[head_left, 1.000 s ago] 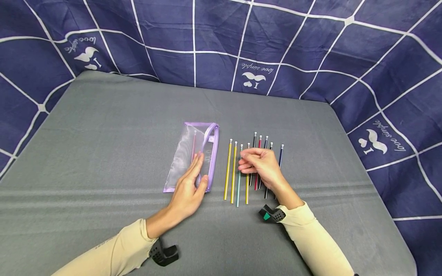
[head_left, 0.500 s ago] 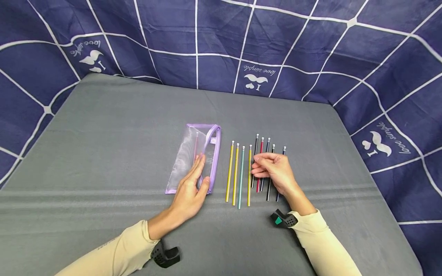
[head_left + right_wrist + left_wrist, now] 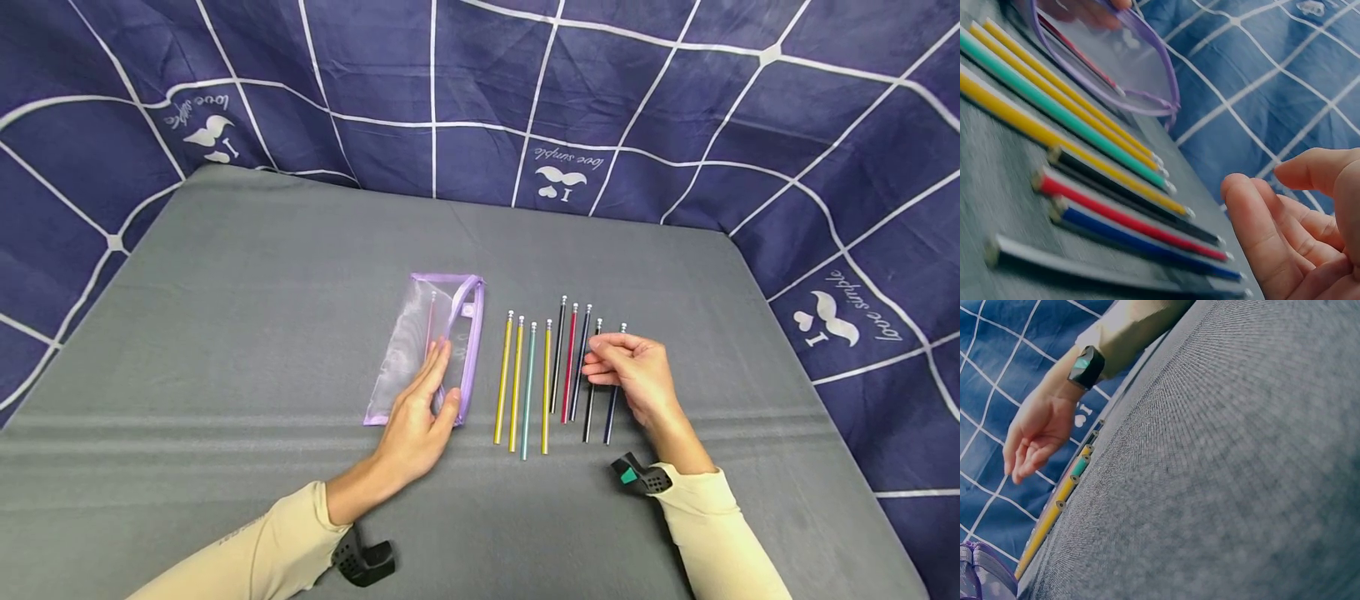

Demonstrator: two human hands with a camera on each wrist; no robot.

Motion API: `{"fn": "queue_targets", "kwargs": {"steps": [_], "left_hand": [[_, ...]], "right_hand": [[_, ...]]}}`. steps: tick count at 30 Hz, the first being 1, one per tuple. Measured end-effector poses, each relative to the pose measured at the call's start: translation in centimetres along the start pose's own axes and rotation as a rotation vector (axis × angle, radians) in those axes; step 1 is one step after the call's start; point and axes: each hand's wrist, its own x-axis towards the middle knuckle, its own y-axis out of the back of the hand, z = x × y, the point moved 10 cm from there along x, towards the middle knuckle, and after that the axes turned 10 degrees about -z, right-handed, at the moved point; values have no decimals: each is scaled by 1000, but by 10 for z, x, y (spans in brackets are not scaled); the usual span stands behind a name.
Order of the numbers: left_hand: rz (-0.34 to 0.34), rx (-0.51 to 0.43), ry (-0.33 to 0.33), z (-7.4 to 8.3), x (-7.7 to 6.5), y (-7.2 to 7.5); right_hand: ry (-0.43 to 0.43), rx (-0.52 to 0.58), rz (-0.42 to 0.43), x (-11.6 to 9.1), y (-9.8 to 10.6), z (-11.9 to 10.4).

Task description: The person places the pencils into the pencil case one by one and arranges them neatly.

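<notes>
My left hand (image 3: 416, 425) lies with straight fingers on a purple-edged mesh pencil pouch (image 3: 397, 358). One red pencil (image 3: 1088, 59) shows inside the pouch, whose side gapes in the right wrist view. Above the right end of a row of pencils hovers my right hand (image 3: 636, 371), fingers loosely bent and holding nothing. From the left the row has yellow pencils (image 3: 504, 379), a teal pencil (image 3: 528, 392), another yellow one, then a black pencil (image 3: 558, 354), a red pencil (image 3: 570, 362) and dark pencils (image 3: 588, 417). The hand partly covers the rightmost ones.
A grey cloth (image 3: 285, 283) with shallow folds covers the table. Behind and to the right hangs a navy curtain (image 3: 480, 92) with white grid lines. Each wrist wears a black camera mount (image 3: 363, 562).
My right hand has moved rightward across the pencils, uncovering those in the middle. The left hand has stayed on the pouch. The whole head view has shifted slightly.
</notes>
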Motion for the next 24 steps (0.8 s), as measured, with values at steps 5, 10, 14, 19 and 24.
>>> {"fn": "queue_targets", "kwargs": {"steps": [5,10,14,19,24], "left_hand": [[3,-1,-2,1,0,0],[8,7,-2,1,1,0],[8,13,-1,0,0,0],[9,14,3,0,0,0],[7,10,3,1,1,0]], "right_hand": [[13,-23,56,-5,24,-4],[-11,-53,92,-8,41,-1],[-44,-108,123,-8,51,4],[-103,-245,151,-8,59,10],[-172,-359,155,-9,62,15]]}}
